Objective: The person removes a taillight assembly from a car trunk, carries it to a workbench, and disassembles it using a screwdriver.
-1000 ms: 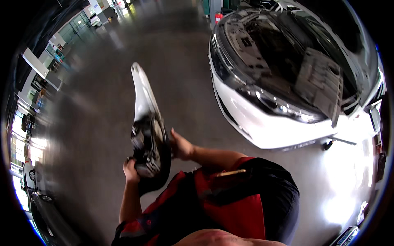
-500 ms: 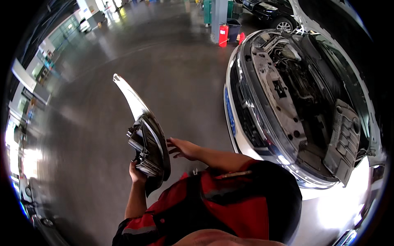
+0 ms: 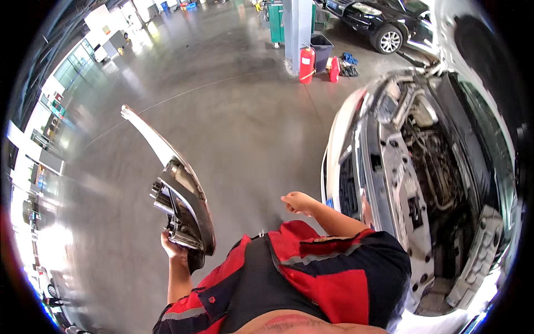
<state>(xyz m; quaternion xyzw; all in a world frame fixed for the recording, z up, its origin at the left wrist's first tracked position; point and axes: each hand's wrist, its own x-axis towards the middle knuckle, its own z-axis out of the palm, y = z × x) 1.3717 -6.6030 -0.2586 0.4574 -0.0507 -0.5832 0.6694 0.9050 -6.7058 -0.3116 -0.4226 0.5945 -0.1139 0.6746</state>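
My left hand (image 3: 173, 246) is closed round the lower end of a car headlamp assembly (image 3: 183, 209), whose long pale, tapered strip (image 3: 146, 132) points up and away to the left. The back of the lamp shows dark housings and fittings; my left fingers are partly hidden behind it. My right hand (image 3: 296, 202) hangs apart from the lamp, near the front of a white car (image 3: 338, 133), with fingers partly bent, index out, and nothing visible in it. The car's hood is raised over an exposed engine bay (image 3: 423, 161), and a grey cover (image 3: 475, 256) lies along its right side.
A red fire extinguisher (image 3: 306, 65) stands by a grey column (image 3: 296, 28), beside a dark bin (image 3: 322, 53), a red object (image 3: 334, 69) and a green bin (image 3: 276, 25). A black car (image 3: 361, 19) is parked behind. Glazed rooms (image 3: 80, 58) line the far left.
My right hand has left the lamp and moved right. My left hand still holds the lamp, now tilted further left. The view has turned, showing more of the column and the car's front.
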